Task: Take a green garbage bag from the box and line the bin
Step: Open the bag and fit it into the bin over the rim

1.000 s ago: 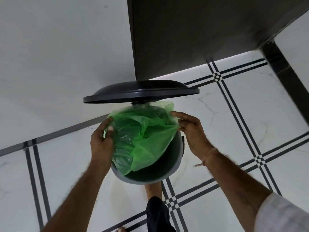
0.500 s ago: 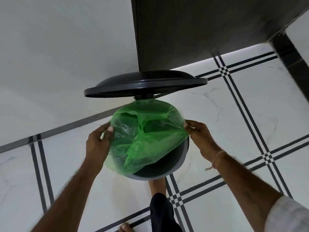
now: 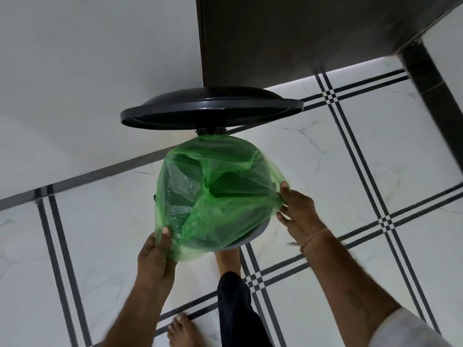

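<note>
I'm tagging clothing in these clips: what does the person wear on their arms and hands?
No gloves on the left hand or right hand. A thin orange thread circles the right wrist, and a white sleeve shows on the right arm.

Pinch grips: left hand (image 3: 155, 256), right hand (image 3: 298, 212)

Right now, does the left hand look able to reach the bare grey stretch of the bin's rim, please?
Probably yes: the left hand pinches the green bag close beside that bare rim, and only the bag's loose edge hangs between them.
</note>
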Demonstrator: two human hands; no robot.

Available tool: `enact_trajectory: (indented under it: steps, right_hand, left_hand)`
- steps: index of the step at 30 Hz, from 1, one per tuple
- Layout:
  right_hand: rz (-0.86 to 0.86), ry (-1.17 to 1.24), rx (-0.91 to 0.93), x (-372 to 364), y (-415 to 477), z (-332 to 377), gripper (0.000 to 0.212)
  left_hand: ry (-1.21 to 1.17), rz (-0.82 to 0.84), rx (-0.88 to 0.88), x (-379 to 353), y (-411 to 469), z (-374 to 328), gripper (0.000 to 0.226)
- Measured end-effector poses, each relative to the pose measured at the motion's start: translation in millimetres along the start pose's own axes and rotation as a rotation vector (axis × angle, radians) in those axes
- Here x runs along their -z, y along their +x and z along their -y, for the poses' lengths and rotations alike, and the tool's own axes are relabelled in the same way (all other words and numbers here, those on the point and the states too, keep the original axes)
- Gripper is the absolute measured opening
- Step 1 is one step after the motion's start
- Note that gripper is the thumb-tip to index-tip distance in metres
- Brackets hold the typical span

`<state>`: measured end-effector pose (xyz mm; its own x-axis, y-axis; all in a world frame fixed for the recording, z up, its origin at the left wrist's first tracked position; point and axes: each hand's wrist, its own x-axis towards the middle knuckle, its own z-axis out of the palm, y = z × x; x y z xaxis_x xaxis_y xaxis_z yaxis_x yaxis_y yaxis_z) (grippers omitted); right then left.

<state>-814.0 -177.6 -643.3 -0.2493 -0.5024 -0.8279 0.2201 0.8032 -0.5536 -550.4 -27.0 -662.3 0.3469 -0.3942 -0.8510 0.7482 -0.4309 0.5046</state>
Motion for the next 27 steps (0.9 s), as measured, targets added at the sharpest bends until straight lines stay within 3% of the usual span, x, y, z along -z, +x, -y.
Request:
enact_trajectory:
  steps: [4,9,14,18,21,24,27]
  right_hand:
    - [0.109,0.113,-0.112,14.1,-2.2,-6.8,0.013]
    - [0.148,0.173,-0.167,27.6,-3.2,-25.7,0.021]
    - [0.044,0.185,-0.267,26.6,7.2,-28.7,0.028]
    - [0.01,0.251,-0.288,26.7,17.6,-37.1,0.026]
    - [-0.002,0.231,-0.278,31.6,16.4,-42.7,0.012]
    - [-0.011,0.053,-0.264,33.9,12.1,-50.2,0.025]
    - [-0.021,0.105,-0.238,31.2,12.7,-47.7,0.021]
  left_hand:
    - [-0.135,0.027,0.105,0.5,-1.5,12.9,0.05]
    - [-0.248,0.058,0.154,-9.2,-16.4,27.1,0.031]
    - [-0.331,-0.086,0.243,-15.4,-32.5,39.0,0.022]
    - [-0.415,-0.081,0.298,-11.4,-37.4,47.1,0.015]
    - [-0.425,-0.063,0.308,-13.7,-37.3,48.9,0.02]
    - [-0.422,-0.094,0.323,-17.7,-33.4,50.7,0.022]
    - [-0.42,-0.14,0.362,-23.1,-26.3,50.7,0.023]
